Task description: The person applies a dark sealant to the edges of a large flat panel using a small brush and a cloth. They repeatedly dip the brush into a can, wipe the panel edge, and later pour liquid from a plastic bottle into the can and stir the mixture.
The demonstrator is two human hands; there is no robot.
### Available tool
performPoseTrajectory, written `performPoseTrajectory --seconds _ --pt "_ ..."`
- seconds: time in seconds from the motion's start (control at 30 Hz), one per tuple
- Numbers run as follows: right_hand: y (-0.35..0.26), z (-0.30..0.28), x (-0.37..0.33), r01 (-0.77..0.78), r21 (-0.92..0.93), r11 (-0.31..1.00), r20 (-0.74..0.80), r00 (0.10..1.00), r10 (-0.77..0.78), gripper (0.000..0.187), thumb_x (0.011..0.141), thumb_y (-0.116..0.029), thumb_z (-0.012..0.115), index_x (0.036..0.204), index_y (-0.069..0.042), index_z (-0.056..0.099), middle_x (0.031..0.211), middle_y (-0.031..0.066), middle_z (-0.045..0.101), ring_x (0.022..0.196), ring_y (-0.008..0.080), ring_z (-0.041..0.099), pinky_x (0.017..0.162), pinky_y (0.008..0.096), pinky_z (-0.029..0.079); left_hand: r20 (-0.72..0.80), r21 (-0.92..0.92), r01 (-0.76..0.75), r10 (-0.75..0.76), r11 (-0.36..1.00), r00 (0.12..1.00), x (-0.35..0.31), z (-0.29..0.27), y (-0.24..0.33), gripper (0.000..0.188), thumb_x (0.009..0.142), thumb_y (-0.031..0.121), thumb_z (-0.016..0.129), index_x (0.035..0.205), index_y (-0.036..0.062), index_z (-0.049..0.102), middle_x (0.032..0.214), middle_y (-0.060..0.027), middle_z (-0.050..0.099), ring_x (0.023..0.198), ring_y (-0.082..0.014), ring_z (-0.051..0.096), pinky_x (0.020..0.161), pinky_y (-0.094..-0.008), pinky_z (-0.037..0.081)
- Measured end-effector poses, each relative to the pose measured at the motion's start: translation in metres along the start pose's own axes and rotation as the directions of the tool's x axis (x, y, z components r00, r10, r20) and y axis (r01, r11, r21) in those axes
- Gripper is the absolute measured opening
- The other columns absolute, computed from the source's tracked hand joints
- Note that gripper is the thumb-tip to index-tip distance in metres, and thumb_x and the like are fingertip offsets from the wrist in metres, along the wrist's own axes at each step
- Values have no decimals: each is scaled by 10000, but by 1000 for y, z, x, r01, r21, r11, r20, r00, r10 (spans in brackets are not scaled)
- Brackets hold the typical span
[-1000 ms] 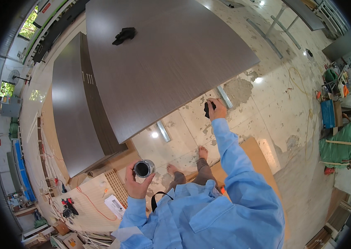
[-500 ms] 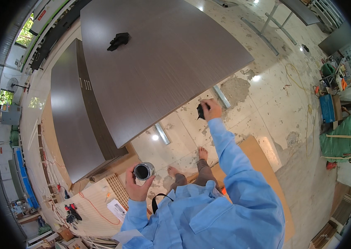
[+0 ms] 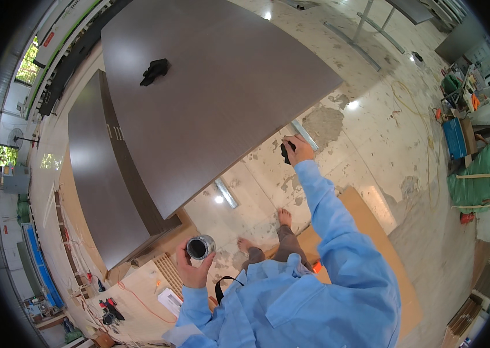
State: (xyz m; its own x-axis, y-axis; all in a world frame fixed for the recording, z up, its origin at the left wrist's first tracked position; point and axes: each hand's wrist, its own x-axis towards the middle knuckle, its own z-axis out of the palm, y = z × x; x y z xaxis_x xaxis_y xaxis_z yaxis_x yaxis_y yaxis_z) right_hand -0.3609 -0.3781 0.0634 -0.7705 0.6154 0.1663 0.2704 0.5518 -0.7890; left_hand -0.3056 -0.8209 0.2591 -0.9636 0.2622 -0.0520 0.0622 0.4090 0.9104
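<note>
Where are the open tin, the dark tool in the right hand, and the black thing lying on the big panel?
Open tin (image 3: pixel 199 247): head view, dark opening.
Dark tool (image 3: pixel 285 153): head view, body below fingers.
Black thing (image 3: pixel 155 71): head view, middle.

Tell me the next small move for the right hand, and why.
Probably bring the right hand back to the open can in the left hand: its small dark tool sits at the dark panel's edge, far from the can.

A wide dark-brown panel (image 3: pixel 216 98) — carrying one small black object (image 3: pixel 155 71) near its far end.
</note>
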Motion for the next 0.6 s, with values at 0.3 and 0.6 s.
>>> performPoseTrajectory --seconds 0.3,0.6 --pt "-1 -1 3 -71 61 996 -69 995 76 127 977 -161 710 1051 -84 778 1005 117 732 935 348 719 823 419 572 19 0 22 -22 1000 1000 5 2 3 711 754 43 917 1357 35 541 1302 -94 613 1209 -210 618 1077 -354 498" --pt "6 -4 10 -128 42 991 -152 979 133 118 963 -185 723 1057 -148 784 995 99 719 936 349 705 811 437 567 1 21 12 -12 1000 1000 5 1 2 726 743 31 925 1359 31 542 1304 -107 623 1195 -219 633 1059 -359 520"
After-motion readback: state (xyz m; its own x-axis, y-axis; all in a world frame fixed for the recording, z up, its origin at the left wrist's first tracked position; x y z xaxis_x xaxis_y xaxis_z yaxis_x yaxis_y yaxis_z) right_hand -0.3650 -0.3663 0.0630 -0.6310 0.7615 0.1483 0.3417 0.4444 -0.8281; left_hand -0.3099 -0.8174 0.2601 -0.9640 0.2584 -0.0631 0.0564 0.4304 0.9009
